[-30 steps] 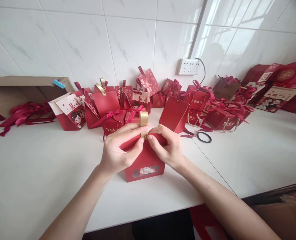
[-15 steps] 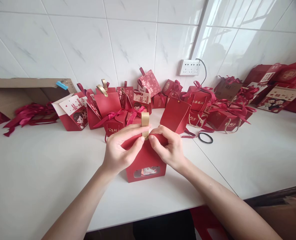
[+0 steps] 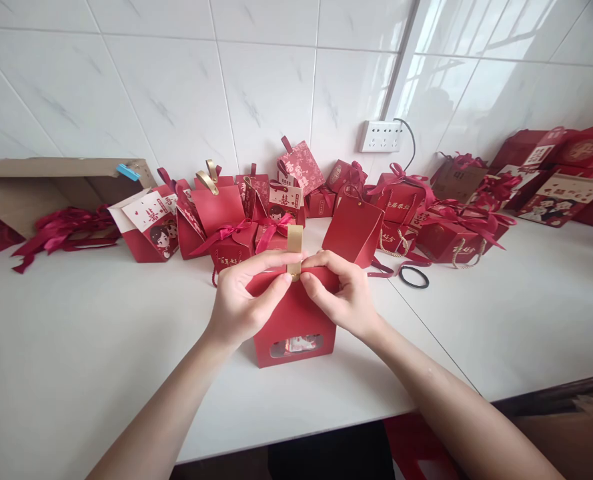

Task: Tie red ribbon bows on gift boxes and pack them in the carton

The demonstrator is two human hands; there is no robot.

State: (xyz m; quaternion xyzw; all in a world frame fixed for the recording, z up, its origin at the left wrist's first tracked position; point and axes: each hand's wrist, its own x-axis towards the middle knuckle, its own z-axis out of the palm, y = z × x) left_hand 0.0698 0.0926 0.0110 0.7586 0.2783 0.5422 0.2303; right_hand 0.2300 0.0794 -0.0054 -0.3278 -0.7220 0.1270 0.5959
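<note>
- Squarely between both hands stands a red box (image 3: 293,320) on the white desk (image 3: 76,333). It is upright, and its small clear window (image 3: 296,345) faces the person, below the knuckles.
- Left hand (image 3: 236,303) is pinched on the box's folded top, with the thumb in front and the forefinger along the ridge. Its tips are at the foot of the gold handle (image 3: 295,243).
- Right hand (image 3: 349,300) clamps the same ridge from the other side, its fingertips nearly meeting the left hand's.
- Gold handle rises as a loop just above the fingertips.
- Just beyond the right hand sits a plain red bag (image 3: 352,230). A black hair tie (image 3: 414,277) lies flat to that hand's right.
- Beyond the left hand crowd ribboned gift boxes (image 3: 231,243). Farther to its left a cardboard box (image 3: 36,193) lies on its side.
</note>
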